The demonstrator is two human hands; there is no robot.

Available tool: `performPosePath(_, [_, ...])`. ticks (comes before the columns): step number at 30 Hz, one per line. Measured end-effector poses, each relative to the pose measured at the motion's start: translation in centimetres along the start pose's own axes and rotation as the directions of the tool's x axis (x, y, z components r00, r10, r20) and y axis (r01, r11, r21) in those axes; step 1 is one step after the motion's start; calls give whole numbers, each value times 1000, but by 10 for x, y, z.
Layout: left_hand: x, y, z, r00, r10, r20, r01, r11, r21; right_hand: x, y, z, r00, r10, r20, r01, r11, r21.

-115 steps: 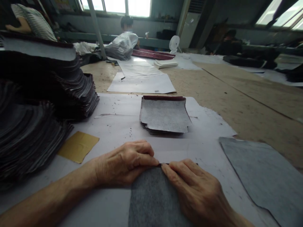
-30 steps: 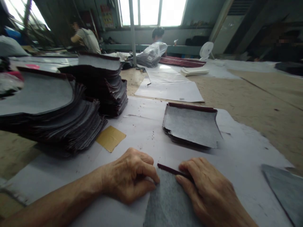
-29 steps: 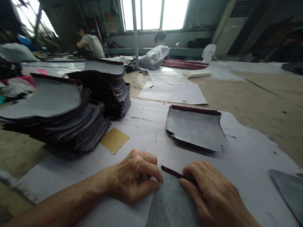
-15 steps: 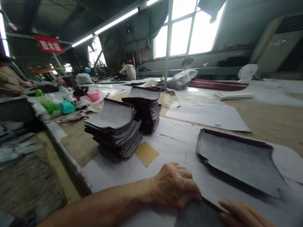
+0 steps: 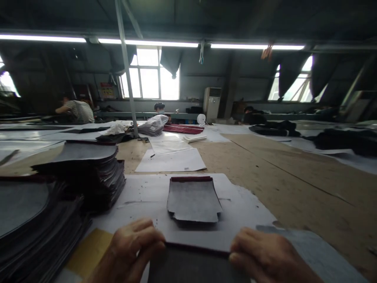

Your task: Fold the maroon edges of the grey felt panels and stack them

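Low in the view, a dark grey fabric piece (image 5: pixel 194 265) with a dark red far edge lies between my hands. My left hand (image 5: pixel 134 245) pinches its far left corner, thumb below the curled fingers. At the far right corner, my right hand (image 5: pixel 262 251) grips the same edge with fingers closed. The near part of the piece is cut off by the frame. Just beyond lies a small pile of grey panels (image 5: pixel 193 200) with a dark red folded top edge. Under them is white paper (image 5: pixel 141 188).
Tall stacks of grey panels (image 5: pixel 100 173) stand at left, with a tan card (image 5: pixel 91 249) beside them. Farther back are white sheets (image 5: pixel 173 159), a plastic bag (image 5: pixel 153 125) and dark red fabric (image 5: pixel 185 128). Dark cloth (image 5: pixel 347 141) lies at right. Several people sit beyond the table.
My view has swung right and levelled. My right hand has come to the fabric piece's right corner and closed there; my left hand still holds the left corner.
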State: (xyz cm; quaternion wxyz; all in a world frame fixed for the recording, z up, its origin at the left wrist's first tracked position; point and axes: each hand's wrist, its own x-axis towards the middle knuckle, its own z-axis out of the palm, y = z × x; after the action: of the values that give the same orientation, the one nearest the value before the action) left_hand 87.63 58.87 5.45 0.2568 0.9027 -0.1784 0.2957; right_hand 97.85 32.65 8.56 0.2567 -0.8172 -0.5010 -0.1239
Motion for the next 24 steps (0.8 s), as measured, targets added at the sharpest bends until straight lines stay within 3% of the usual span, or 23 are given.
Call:
performPosePath(4, [67, -18, -10, 990, -132, 58, 127, 989, 78, 55, 23, -26, 966, 253, 42, -251, 966, -56])
performPosePath(6, [94, -39, -2, 982, -180, 49, 172, 977, 126, 84, 43, -21, 935, 350, 57, -340, 930, -139])
performPosePath(8, [112, -61, 13, 974, -226, 19, 220, 961, 169, 105, 64, -4, 921, 388, -7, -382, 903, -195])
performPosePath(11, [119, -83, 40, 957, -287, -46, 290, 930, 224, 119, 84, 31, 914, 392, -107, -406, 872, -274])
performPosePath(14, [119, -89, 53, 939, -334, -84, 344, 911, 227, 118, 93, 58, 906, 391, -162, -423, 844, -330])
performPosePath(19, [132, -87, 41, 907, -417, 62, 402, 900, 167, 117, 95, 71, 868, 429, -252, -495, 794, -353])
performPosePath(22, [137, -88, 38, 877, -473, 81, 441, 862, 250, 121, 99, 71, 856, 434, -280, -511, 791, -336])
performPosePath(24, [139, -87, 43, 881, -451, 141, 395, 868, 302, 125, 105, 73, 862, 403, -308, -493, 806, -327])
